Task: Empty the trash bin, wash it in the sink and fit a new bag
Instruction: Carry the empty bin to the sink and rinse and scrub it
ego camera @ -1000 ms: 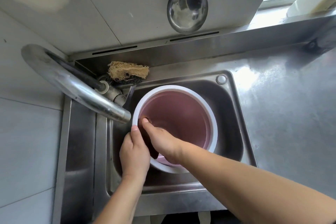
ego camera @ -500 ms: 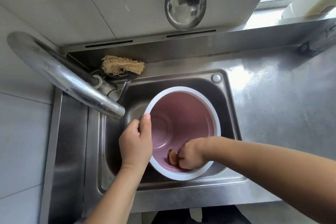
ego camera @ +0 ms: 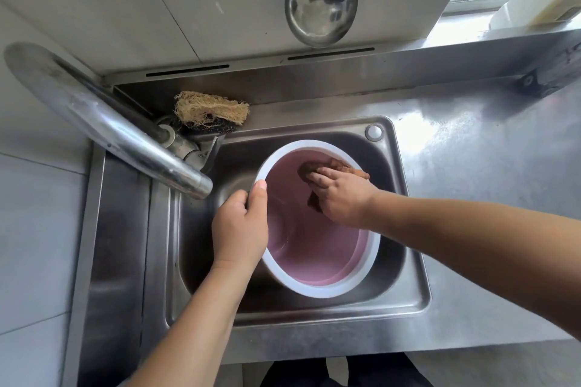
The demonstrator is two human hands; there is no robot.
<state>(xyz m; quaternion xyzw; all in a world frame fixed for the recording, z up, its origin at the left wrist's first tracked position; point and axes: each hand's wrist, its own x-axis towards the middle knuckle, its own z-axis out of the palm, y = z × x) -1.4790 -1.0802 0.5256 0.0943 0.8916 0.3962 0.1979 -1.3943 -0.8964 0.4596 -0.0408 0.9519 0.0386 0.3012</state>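
A pink trash bin (ego camera: 314, 248) with a white rim stands tilted in the steel sink (ego camera: 405, 264), its mouth facing up at me. My left hand (ego camera: 240, 225) grips the bin's left rim, thumb over the edge. My right hand (ego camera: 341, 195) reaches inside and presses a brown cloth (ego camera: 333, 166) against the far inner wall near the rim. Part of the cloth is hidden under my fingers.
The steel faucet (ego camera: 125, 135) arches over the sink's left side, its spout just left of the bin. A loofah scrubber (ego camera: 210, 108) lies behind the sink. A metal ladle (ego camera: 320, 3) hangs on the wall. Steel countertop (ego camera: 487, 160) stretches to the right.
My right hand has moved the cloth from the near inner wall to the far side of the bin. My left hand keeps its grip on the left rim.
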